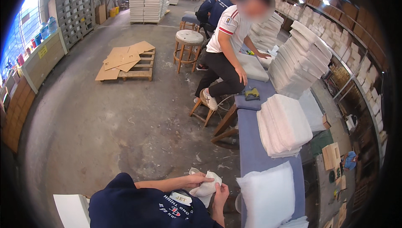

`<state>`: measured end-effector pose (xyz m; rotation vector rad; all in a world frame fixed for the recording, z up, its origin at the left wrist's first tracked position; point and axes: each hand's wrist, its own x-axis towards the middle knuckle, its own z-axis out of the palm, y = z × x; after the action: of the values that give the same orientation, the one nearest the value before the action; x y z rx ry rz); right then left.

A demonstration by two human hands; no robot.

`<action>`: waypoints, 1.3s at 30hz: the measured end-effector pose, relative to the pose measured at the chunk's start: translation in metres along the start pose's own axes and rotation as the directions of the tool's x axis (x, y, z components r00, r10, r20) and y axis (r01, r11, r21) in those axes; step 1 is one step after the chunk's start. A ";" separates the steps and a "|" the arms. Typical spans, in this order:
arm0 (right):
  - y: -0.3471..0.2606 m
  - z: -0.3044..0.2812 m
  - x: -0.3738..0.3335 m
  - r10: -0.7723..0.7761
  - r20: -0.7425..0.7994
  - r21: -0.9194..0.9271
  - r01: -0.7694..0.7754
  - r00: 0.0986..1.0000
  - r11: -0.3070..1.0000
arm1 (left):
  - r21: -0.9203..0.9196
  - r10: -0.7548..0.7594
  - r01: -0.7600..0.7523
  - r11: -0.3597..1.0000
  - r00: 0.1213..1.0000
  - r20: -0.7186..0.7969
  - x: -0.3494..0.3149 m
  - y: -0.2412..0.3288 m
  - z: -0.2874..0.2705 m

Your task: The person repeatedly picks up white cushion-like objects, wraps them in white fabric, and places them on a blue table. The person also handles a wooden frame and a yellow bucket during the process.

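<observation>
Low in the head view, a piece of off-white cloth (pixel 204 191) hangs in front of my body, held between both hands. My left hand (pixel 198 179) is closed on its upper left part. On the cloth's right side, my right hand (pixel 221 193) pinches the edge. Part of the cloth drapes down below my fingers. Just to the right, a white padded sheet (pixel 268 194) lies on the blue-covered bench (pixel 248 144), apart from my hands.
Farther along the bench are a stack of white pads (pixel 284 123) and a yellow-green staple gun (pixel 252 94). A person in a white shirt (pixel 230 29) sits on a wooden stool beyond. Brown boards (pixel 121 60) lie on a pallet (pixel 144 74) at the left; a round stool (pixel 188 39) stands behind.
</observation>
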<state>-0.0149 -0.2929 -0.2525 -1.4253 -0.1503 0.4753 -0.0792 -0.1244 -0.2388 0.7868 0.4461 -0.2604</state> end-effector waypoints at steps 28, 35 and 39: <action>-0.024 0.000 -0.043 0.415 0.661 -0.345 -0.238 0.625 0.908 | -0.522 0.173 -0.319 0.791 0.935 -0.308 -0.012 0.059 -0.012; -0.013 0.034 -0.055 0.371 0.728 -0.366 -0.130 0.577 0.921 | -0.563 0.308 -0.370 0.739 0.929 -0.205 -0.057 0.094 0.033; -0.006 0.025 -0.050 0.357 0.751 -0.326 -0.158 0.556 0.932 | -0.630 0.314 -0.334 0.701 0.938 -0.149 -0.050 0.087 0.042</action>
<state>-0.0680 -0.2911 -0.2341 -1.3532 -0.7590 1.3954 -0.0770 -0.0929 -0.1347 0.1655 0.3801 0.2437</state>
